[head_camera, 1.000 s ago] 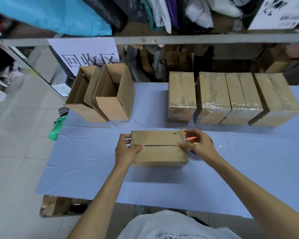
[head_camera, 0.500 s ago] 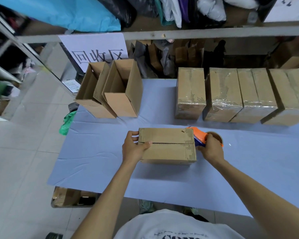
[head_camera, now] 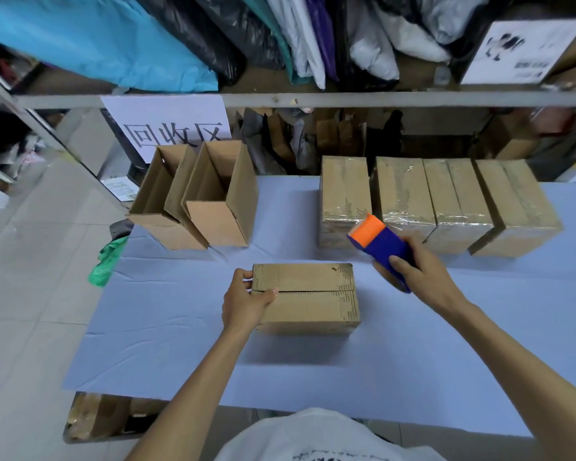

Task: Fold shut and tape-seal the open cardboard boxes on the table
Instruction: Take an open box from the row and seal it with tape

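Right grip (head_camera: 419, 271) on dispenser (head_camera: 379, 242), blue table (head_camera: 479, 344)

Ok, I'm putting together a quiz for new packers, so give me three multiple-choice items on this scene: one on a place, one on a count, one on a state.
1. Where on the table do the two open boxes stand?
A. far left
B. near right
C. centre

2. How many taped boxes are in the far right row?
A. two
B. four
C. six

3. How are the flaps of the box held by the left hand?
A. standing up
B. folded shut
C. torn off

Answers:
1 A, both stand by the far left corner.
2 B, four wrapped tops sit side by side.
3 B, both flaps lie flat, meeting at a seam, while the right hand holds the tape dispenser clear of it.
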`<action>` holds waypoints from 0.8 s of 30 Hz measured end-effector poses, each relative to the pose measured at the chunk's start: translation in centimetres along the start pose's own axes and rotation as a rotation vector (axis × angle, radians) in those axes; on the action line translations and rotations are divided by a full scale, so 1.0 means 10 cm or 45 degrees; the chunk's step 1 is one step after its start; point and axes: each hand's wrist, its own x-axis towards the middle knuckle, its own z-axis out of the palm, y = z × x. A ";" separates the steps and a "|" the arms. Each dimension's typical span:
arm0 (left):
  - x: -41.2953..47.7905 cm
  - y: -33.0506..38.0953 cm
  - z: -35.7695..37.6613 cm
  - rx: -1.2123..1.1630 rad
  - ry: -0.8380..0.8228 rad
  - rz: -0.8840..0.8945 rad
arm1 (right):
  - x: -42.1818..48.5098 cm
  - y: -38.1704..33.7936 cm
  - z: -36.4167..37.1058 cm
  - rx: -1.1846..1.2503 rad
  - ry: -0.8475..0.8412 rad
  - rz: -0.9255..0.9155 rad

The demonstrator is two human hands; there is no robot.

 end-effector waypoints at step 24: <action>-0.17 0.31 0.34 -0.026 0.165 0.171 | 0.03 -0.63 0.10 -0.443 -0.378 -0.318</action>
